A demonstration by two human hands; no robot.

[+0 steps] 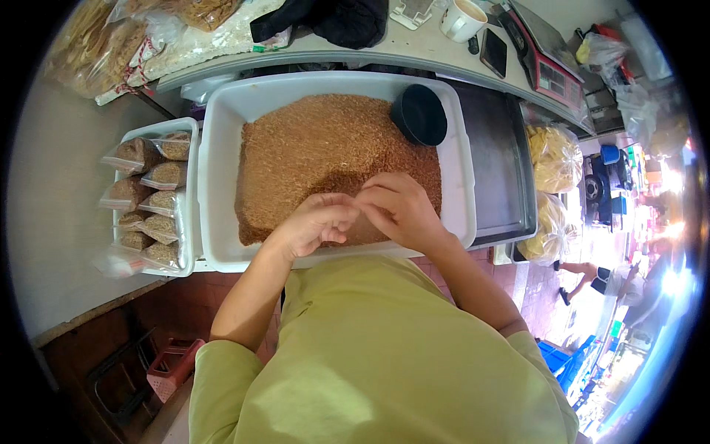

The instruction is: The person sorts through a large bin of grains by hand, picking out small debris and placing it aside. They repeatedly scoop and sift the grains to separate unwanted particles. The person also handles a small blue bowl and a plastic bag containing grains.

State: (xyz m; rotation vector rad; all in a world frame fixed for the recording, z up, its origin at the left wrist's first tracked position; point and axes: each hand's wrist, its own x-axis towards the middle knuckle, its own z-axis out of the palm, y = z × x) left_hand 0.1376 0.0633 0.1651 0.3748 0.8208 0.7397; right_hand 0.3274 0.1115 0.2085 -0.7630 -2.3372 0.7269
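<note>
1. The left hand (314, 222) and right hand (399, 207) meet at frame centre, fingertips touching just above the near edge of a brown heap. Both are curled, the fingers bent inward and pinched toward each other. Whether something small or clear is held between them cannot be told.
2. The heap is brown grain (325, 155), lying directly under and beyond the hands. It spreads away toward the top of the frame, its long axis running roughly left to right. Both hands are equally near it; the right reaches slightly further over it.
3. The grain fills a large white tub (214, 185), which takes up the middle of the frame. Bare white floor shows along its left and right sides.
4. A black round bowl (419, 114) rests in the tub's upper right corner, at the edge of the grain, well apart from the hands.
5. Left of the tub, touching its wall, stands a smaller white tray (191, 200) holding clear packets (159, 177) filled with the same kind of brown grain, stacked in rows.
6. Right of the tub lies a metal tray (495, 163), and beyond it, bags of yellow snacks (553, 155).
7. On the counter along the top sit a cup (462, 18), a phone (493, 52) and a scale (543, 52).
</note>
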